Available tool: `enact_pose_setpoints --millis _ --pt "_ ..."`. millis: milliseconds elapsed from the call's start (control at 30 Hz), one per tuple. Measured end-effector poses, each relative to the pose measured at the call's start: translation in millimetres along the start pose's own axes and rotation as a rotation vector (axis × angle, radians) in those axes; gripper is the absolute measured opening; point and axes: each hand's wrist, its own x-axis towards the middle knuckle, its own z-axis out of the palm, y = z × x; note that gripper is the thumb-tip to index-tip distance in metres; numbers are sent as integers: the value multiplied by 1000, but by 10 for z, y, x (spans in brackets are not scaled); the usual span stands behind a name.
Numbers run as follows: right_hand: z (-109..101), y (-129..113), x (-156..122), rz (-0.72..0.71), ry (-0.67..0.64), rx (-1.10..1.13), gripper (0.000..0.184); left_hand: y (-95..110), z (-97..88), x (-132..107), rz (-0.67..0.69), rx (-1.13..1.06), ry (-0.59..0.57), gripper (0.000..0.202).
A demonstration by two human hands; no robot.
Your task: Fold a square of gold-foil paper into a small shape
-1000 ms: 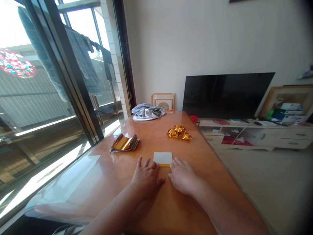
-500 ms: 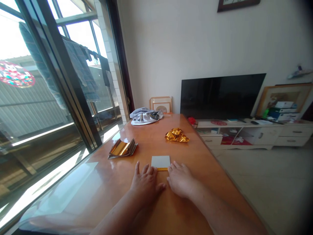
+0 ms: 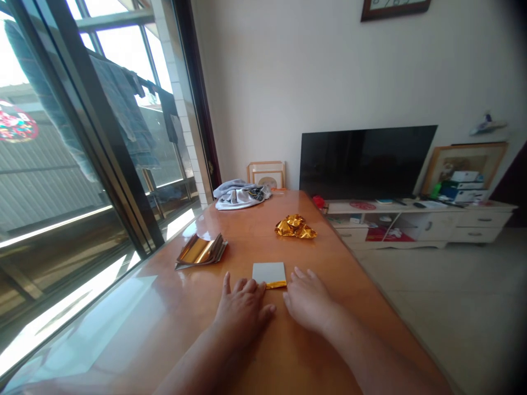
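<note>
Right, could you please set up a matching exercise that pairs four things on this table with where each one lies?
Things:
1. square sheet
2. stack of gold sheets
3. crumpled gold foil
4. grey cloth

Places:
A. at the far end of the table
B. just beyond the fingertips of the left hand and right hand
C. near the left edge, left of both hands
D. farther off than the hands, toward the television side

Pairs: 1-B, 2-C, 3-D, 4-A.
</note>
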Motion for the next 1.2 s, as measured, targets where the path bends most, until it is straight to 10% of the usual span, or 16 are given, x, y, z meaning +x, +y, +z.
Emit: enact_pose_setpoints --millis 267,1200 --pt "114 -57 66 -131 183 72 57 -27 24 39 30 -10 33 50" --pt "98 41 0 -104 -78 66 57 -114 113 -66 4 -68 87 48"
